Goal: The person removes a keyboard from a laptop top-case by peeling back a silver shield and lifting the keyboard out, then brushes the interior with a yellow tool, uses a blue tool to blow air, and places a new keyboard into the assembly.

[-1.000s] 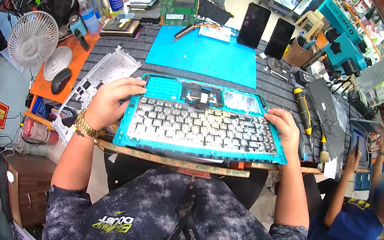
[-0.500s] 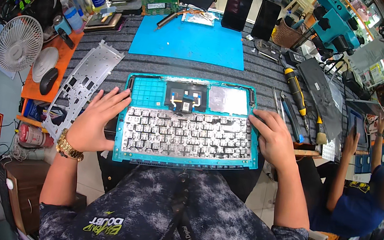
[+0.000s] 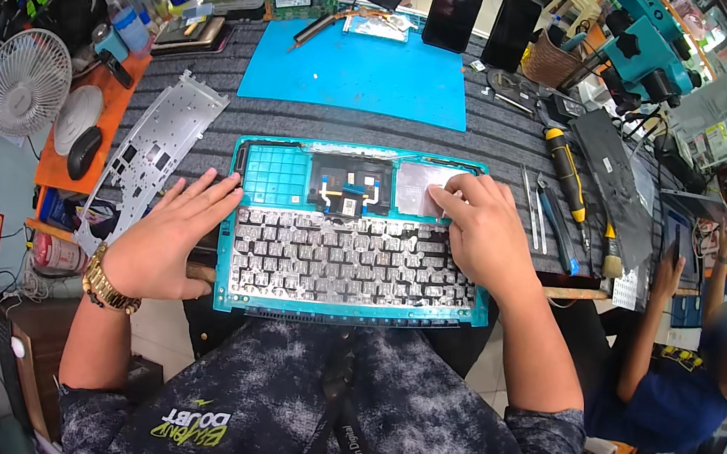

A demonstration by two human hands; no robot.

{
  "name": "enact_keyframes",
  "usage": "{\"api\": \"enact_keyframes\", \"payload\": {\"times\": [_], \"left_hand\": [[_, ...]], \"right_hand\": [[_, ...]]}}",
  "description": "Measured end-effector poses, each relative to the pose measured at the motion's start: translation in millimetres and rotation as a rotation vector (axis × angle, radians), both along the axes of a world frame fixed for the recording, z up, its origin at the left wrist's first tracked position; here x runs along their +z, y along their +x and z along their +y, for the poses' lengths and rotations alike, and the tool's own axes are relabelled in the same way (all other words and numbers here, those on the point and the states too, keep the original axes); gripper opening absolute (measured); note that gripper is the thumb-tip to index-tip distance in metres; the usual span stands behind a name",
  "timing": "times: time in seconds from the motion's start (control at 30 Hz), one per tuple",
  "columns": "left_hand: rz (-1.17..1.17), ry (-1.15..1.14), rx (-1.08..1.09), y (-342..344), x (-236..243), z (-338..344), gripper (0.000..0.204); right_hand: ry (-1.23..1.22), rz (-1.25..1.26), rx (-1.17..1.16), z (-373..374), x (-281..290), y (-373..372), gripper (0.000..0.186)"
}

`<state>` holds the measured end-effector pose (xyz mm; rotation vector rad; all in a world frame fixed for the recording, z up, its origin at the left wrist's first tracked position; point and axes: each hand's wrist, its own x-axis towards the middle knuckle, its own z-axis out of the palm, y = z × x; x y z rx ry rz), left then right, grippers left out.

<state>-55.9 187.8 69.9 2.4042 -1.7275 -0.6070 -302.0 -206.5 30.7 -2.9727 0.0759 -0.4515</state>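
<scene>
The teal laptop keyboard shell (image 3: 353, 235) is lying inner side up at the near edge of the striped workbench (image 3: 511, 136), overhanging toward the person. The left hand (image 3: 167, 234) is resting flat at the shell's left edge, fingers spread, gripping nothing. The right hand (image 3: 482, 231) is lying over the shell's upper right corner, fingers together, fingertips (image 3: 437, 196) pressing on the silver foil patch (image 3: 420, 184). Left of the shell a bare metal plate (image 3: 152, 151) is lying; beyond it a blue mat (image 3: 359, 74); to its right a yellow-handled screwdriver (image 3: 567, 174).
</scene>
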Motion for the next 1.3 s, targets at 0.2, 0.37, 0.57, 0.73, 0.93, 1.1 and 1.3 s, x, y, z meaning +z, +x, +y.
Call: {"api": "enact_keyframes", "payload": {"times": [0.2,0.37,0.57,0.73,0.93,1.1,1.3], "left_hand": [[0.049,-0.076,0.028,7.3,6.8,0.6,0.127],[0.091,-0.153,-0.006,21.6,18.6,-19.5,0.120],[0.063,-0.443,-0.004,48.0,11.8,-58.6,0.085],[0.029,-0.649,0.038,67.8,4.9,-103.7,0.048],[0.007,-0.840,0.202,90.6,-38.4,-132.7,0.031],[-0.019,-0.842,0.256,98.2,-49.4,-121.4,0.025],[-0.053,-0.852,0.286,101.6,-53.2,-125.2,0.021]], "right_hand": [[0.030,0.036,0.022,1.9,4.3,0.3,0.042],[0.351,-0.016,-0.034,-16.9,4.2,4.7,0.041],[0.863,0.030,-0.300,-34.7,10.7,38.6,0.031],[0.682,-0.098,-0.325,-59.6,4.7,82.4,0.024],[0.506,-0.139,-0.371,-88.8,-6.7,129.1,0.022],[0.418,-0.170,-0.389,-102.2,-12.7,148.0,0.021],[0.487,-0.233,-0.389,-113.2,-18.5,142.6,0.023]]}}
